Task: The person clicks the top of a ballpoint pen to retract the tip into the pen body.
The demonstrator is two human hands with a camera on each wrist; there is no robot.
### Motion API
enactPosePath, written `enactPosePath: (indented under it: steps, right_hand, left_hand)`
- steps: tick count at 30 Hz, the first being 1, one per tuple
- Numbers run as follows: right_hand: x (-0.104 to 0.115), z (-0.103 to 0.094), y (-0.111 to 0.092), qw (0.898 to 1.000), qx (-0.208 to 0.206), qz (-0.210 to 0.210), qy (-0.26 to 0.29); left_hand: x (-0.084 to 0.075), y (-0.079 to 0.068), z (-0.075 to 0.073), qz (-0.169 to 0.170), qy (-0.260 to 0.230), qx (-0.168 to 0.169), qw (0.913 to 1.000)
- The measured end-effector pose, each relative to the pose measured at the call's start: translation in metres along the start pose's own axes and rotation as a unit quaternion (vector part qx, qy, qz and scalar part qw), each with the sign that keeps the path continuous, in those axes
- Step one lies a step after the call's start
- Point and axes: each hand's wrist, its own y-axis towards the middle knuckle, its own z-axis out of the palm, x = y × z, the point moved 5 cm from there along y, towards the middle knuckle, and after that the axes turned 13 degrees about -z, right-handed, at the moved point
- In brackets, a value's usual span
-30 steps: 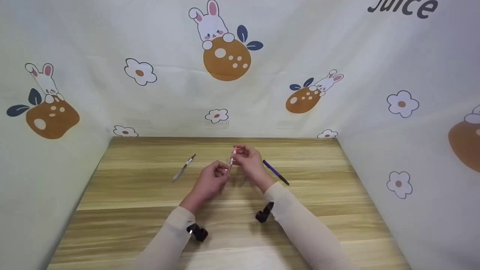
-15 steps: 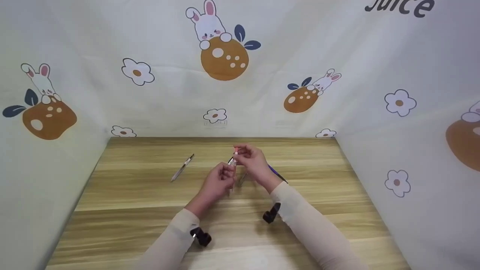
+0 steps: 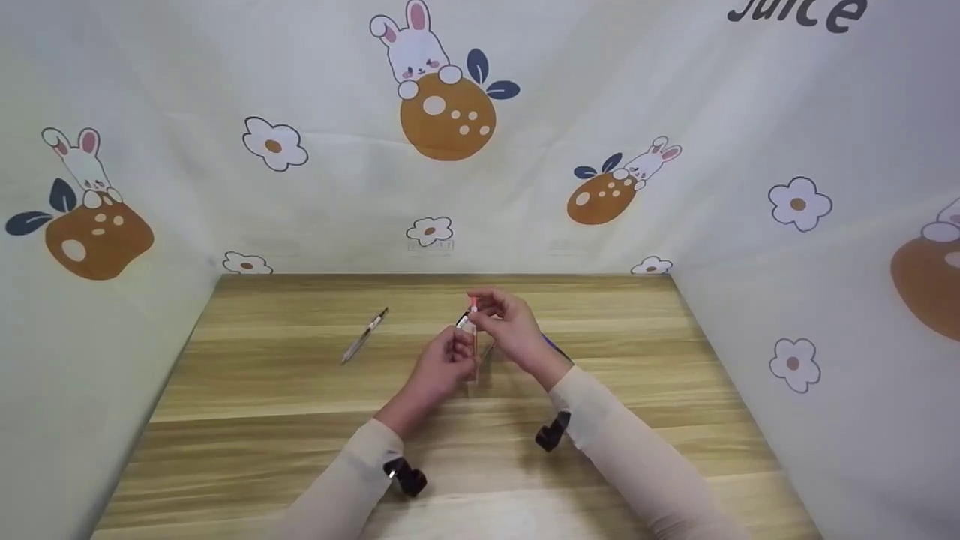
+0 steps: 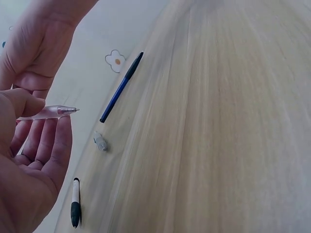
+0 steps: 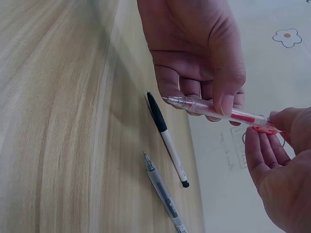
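The red pen [image 5: 243, 118], held aloft, has swung so its tip [image 4: 67, 110] juts past the left hand [image 3: 444, 364], which pinches the barrel [image 5: 199, 106], while the right hand [image 3: 514, 330], as far as shows, pinches the button end [image 5: 264, 130].

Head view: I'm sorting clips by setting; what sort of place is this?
Probably a small, screened-off recording nook: pale cloth-like sheeting printed with rabbits and oranges walls three sides of a brown wood-grain tabletop, and small black wrist-worn devices suggest filming.
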Motion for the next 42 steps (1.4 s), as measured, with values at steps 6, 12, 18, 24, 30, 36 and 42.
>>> enactPosePath:
  steps: [6,12,18,24,30,36,42]
  right_hand:
    - [0.008,-0.003,-0.004,0.999,0.005,-0.029,-0.016]
    - [0.012,-0.006,-0.009,0.998,0.007,-0.054,-0.012]
    - [0.016,-0.007,-0.012,0.998,0.009,-0.067,-0.016]
    - [0.017,-0.008,-0.014,0.997,0.004,-0.077,-0.025]
    - [0.019,-0.009,-0.014,0.995,0.002,-0.084,-0.049]
    - [0.019,-0.009,-0.016,0.993,0.015,-0.094,-0.075]
    - [0.017,-0.009,-0.015,0.993,0.002,-0.092,-0.069]
  left_hand:
    - [-0.002,0.000,0.002,0.016,0.024,0.004,0.9996]
    - [-0.006,-0.002,0.004,0.025,0.030,0.008,0.9992]
    - [-0.006,-0.003,0.005,0.028,0.024,0.018,0.9992]
    - [-0.005,-0.003,0.006,0.034,0.002,0.022,0.9992]
    - [-0.005,-0.004,0.008,0.045,-0.004,0.024,0.9987]
    - [-0.002,-0.005,0.009,0.045,0.003,0.018,0.9988]
    - [-0.002,-0.003,0.008,0.030,0.003,0.013,0.9994]
